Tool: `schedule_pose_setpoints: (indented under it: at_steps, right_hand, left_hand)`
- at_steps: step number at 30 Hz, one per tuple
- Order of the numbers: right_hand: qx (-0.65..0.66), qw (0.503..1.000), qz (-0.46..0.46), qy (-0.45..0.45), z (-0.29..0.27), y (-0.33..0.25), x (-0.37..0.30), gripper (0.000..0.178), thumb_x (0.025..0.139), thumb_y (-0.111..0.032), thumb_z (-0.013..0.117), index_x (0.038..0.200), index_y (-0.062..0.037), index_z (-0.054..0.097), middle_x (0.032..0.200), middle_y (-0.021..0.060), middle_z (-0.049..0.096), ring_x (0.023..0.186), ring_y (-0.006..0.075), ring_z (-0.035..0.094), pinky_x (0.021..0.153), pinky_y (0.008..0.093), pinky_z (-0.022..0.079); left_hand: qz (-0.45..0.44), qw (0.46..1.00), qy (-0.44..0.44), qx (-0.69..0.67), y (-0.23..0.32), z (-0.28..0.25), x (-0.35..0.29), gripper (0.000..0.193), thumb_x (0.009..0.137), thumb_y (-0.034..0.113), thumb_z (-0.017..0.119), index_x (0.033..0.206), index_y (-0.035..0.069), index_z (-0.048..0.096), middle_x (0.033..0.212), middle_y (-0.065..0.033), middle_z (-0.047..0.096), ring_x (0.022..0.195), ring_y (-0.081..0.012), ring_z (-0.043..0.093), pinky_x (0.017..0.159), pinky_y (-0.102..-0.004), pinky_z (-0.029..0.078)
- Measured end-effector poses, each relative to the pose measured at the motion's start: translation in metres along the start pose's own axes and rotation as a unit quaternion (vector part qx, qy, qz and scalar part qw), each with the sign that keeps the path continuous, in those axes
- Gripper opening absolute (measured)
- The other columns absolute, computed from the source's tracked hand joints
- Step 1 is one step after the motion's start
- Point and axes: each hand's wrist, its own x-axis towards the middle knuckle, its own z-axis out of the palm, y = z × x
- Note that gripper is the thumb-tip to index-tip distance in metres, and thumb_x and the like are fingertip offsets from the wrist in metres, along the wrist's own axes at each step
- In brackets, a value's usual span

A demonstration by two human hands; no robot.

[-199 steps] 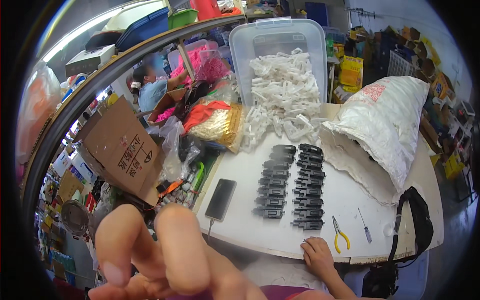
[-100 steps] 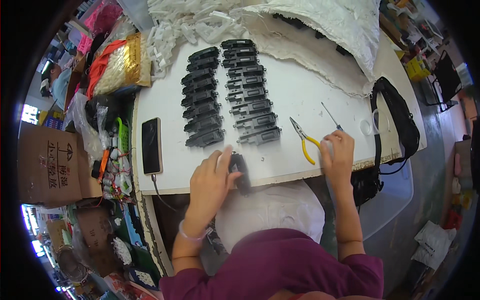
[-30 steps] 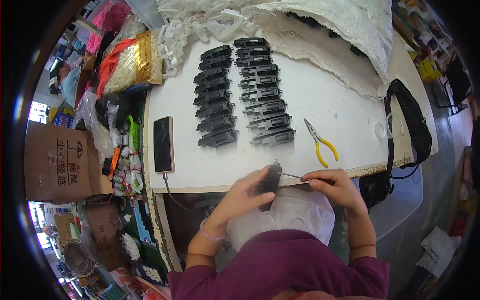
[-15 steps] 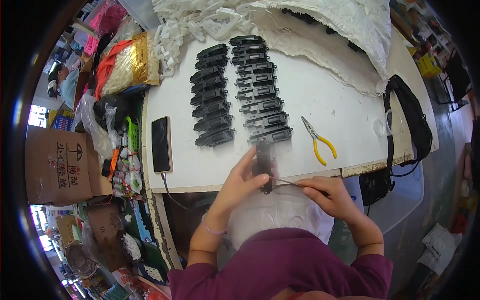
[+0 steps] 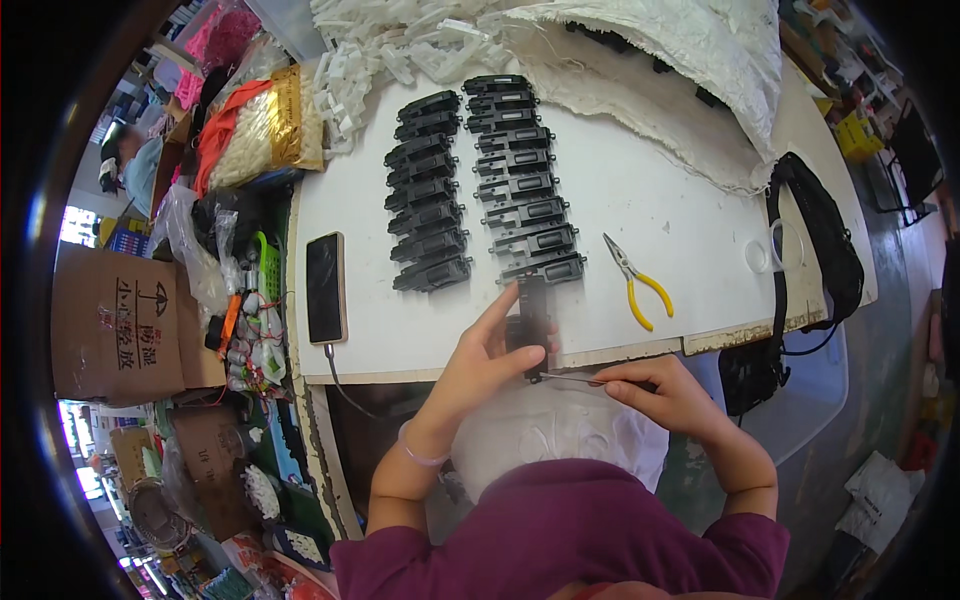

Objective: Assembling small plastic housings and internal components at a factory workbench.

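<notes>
My left hand (image 5: 484, 358) grips a long black plastic part (image 5: 535, 318) at the table's front edge, thumb across its lower end. My right hand (image 5: 662, 392) pinches a thin metal tool (image 5: 572, 379) with a dark handle; its exact kind is unclear. The tool's tip meets the lower end of the held part. Beyond my hands, similar black parts lie in two columns, a left column (image 5: 420, 192) and a right column (image 5: 527, 187). Needle-nose pliers (image 5: 640, 283) with yellow handles rest to the right, jaws pointing away from me.
A phone (image 5: 325, 290) with a cable plugged in lies at the left. Translucent plastic pieces (image 5: 400, 60) are heaped at the back, beside a white woven sack (image 5: 690, 60) with black parts inside. A black bag (image 5: 820, 240) sits at the right edge. A cardboard box (image 5: 120, 325) stands far left.
The tool's tip has shifted down along the held part to its lower end, and my right hand has dropped slightly. My left hand keeps its grip; the part has moved up slightly.
</notes>
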Motion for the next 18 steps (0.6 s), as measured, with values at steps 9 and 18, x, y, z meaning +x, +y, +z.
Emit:
schedule_pose_setpoints:
  at_steps: [9, 18]
  right_hand:
    - [-0.518, 0.8, -0.297, 0.056, 0.001, -0.008, -0.014, 0.025, 0.082, -0.013, 0.06, 0.105, -0.0056, 0.062, 0.064, 0.0034, 0.052, 0.058, 0.0186, 0.056, 0.052, 0.0306, 0.043]
    - [0.031, 0.98, -0.12, 0.154, 0.02, 0.018, 0.021, 0.041, 0.082, -0.012, 0.064, 0.114, -0.0082, 0.039, 0.098, 0.0038, 0.059, 0.085, 0.0094, 0.052, 0.068, 0.025, 0.041]
  left_hand:
    - [-0.007, 0.999, 0.048, 0.02, 0.002, 0.006, -0.003, 0.077, 0.079, 0.007, 0.065, 0.141, -0.002, 0.02, 0.115, -0.0165, 0.057, 0.103, -0.0175, 0.056, 0.088, -0.0279, 0.044]
    - [0.072, 0.997, 0.022, -0.019, -0.012, 0.024, 0.002, 0.074, 0.084, 0.0, 0.059, 0.142, 0.001, 0.013, 0.117, -0.0181, 0.053, 0.108, -0.0218, 0.053, 0.092, -0.0333, 0.044]
